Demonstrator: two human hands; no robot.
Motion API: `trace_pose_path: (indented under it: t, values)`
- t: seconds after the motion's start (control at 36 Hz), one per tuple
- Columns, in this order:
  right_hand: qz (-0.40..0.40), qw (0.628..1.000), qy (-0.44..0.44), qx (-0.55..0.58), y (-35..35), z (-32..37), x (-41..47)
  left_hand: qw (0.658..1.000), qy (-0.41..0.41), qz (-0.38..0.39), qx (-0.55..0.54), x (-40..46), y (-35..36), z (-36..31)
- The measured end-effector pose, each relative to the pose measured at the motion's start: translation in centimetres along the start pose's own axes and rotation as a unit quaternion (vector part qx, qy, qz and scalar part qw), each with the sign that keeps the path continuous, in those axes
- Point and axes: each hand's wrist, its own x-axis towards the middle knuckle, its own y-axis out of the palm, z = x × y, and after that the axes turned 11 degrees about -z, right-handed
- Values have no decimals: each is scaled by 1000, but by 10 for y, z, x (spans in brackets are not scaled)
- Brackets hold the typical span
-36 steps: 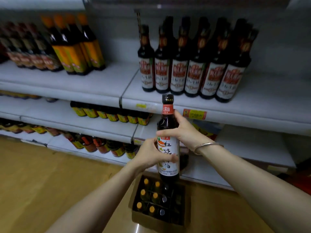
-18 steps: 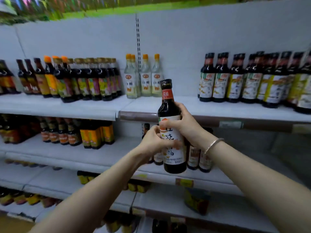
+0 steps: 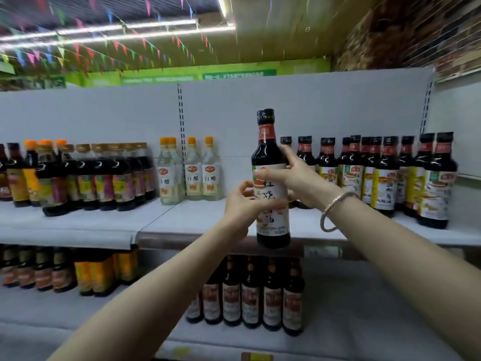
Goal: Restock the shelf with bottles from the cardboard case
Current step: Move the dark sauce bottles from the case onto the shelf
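Note:
A dark sauce bottle (image 3: 269, 155) with a black cap and a white label stands upright in the air in front of the top shelf (image 3: 197, 220). My left hand (image 3: 240, 204) grips its lower body from the left. My right hand (image 3: 299, 178), with a silver bangle at the wrist, holds its label from the right. Behind and to the right stands a row of matching dark bottles (image 3: 385, 175) on the same shelf. The cardboard case is out of view.
Clear vinegar bottles (image 3: 191, 173) stand left of the held bottle, with dark bottles (image 3: 86, 178) further left. A bare stretch of shelf lies between the vinegar and the matching row. Lower shelves carry more dark bottles (image 3: 250, 298). Bunting hangs from the ceiling.
Both hands have lifted the bottle from above the case up to the top shelf level. My view has tilted upward, so the case and floor have dropped out of sight.

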Motion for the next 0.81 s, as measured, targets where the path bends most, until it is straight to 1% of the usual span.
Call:
trace_pose_path:
  t: [0.06, 0.22, 0.39, 0.5, 0.64, 0.81]
  values:
    - [-6, 1000, -1, -21, -16, -5, 18, 1000, 6, -10, 6, 20, 18, 8]
    - [-27, 999, -12, -32, -58, -28, 64, 999, 16, -21, 43, 73, 66, 27]
    - [-59, 996, -48, -40, -86, -63, 105, 994, 37, -45, 96, 114, 104, 53]
    - [-75, 994, -62, -46, -90, -83, 125, 992, 32, -48, 110, 129, 115, 64]
    - [-85, 992, -61, -68, -95, -106, 149, 990, 34, -44, 132, 147, 124, 80]
    - [-119, 988, -54, -86, -97, -126, 169, 987, 32, -43, 149, 168, 128, 94]
